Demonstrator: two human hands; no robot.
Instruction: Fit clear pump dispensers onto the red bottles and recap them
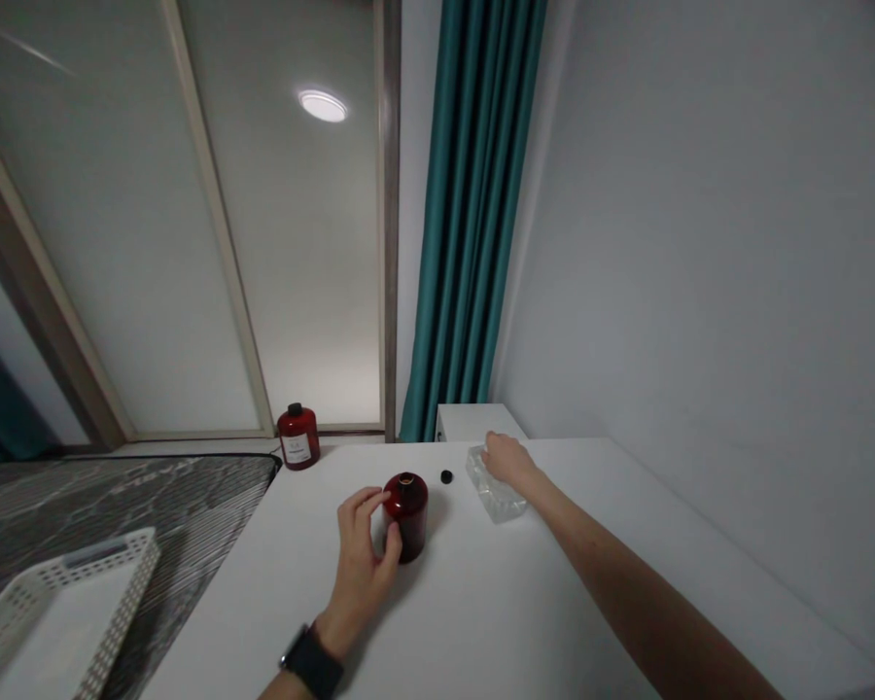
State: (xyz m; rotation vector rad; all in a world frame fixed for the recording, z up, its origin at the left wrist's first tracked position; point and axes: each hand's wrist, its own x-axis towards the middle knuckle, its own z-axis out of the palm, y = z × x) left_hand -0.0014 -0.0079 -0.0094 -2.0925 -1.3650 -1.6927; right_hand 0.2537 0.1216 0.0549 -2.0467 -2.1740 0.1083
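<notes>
An uncapped dark red bottle stands upright on the white table. My left hand, with a black watch on its wrist, curves around the bottle's left side, thumb at the front and fingers near the shoulder. Farther right, a clear plastic bag lies on the tabletop. My right hand is closed at the bag's far end; its fingertips are partly hidden. Between the bottle and the bag sits a small black cap.
A second red bottle with a white label and black cap stands at the table's far left corner. White baskets are at lower left, beside a grey patterned surface. A white cabinet and teal curtain stand behind the table.
</notes>
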